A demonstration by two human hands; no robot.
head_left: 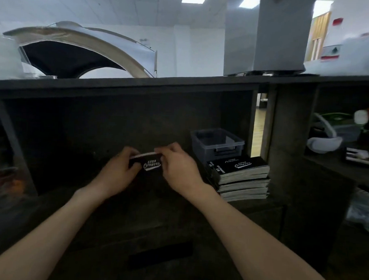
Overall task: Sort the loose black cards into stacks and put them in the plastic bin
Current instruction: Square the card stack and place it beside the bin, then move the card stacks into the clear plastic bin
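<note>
Black with white script lettering, the stack of cards (149, 162) sits at the centre of the frame, held between both of your hands. Your left hand (120, 171) has its fingers curled round the left end of the stack, with the thumb on the near face. Your right hand (179, 167) pinches the right end, its fingers hooked over the top edge, where the white edges of the cards show. Each grip is therefore closed on the same stack. Whether its lower edge touches the desk (155, 212) cannot be told, because the wood beneath is too dark.

Just right of your right hand and a little higher in the frame stands the plastic bin (217, 144), grey and translucent, set well back in the same dark wooden compartment. In front of the bin, towards the lower right, lies a taller pile of black cards (241, 176) bearing the same script. It looks like two piles side by side, with pale edges facing you.

At the right edge of the frame, the next compartment holds a white headset (325, 144). In the upper left, a curved white and tan shell (77, 44) rises behind the desk top, and a grey column (283, 34) stands on the desk top at upper right.
</note>
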